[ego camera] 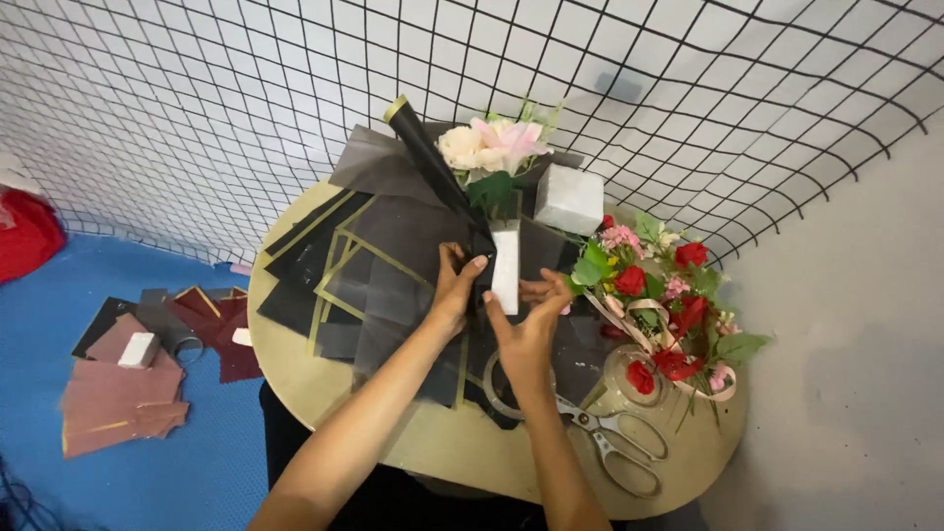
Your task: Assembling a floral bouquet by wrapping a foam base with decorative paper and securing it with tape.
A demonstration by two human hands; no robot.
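While the bouquet point(492, 157) lies flat on the table point(324, 393), heads pointing away from the person, both hands work at its stem end, where the wrap has to be gathered. Left hand point(454, 290) is closed on the black wrap point(393, 246), thumb and fingers pinching a fold against the stems, prob. to keep the sheet from springing open. Right hand point(526, 329) grips from the other side, fingers curled round the white strip point(505, 270) at the base; looks like it steadies the bundle. Sheets fan out under it w/ gold edges showing. Scissors point(615, 442) sit just beside the right wrist, within easy reach. Red flowers point(669, 295) w/ ribbon lie at right, a white block point(568, 199) behind. More sheets point(128, 393) on the blue floor.
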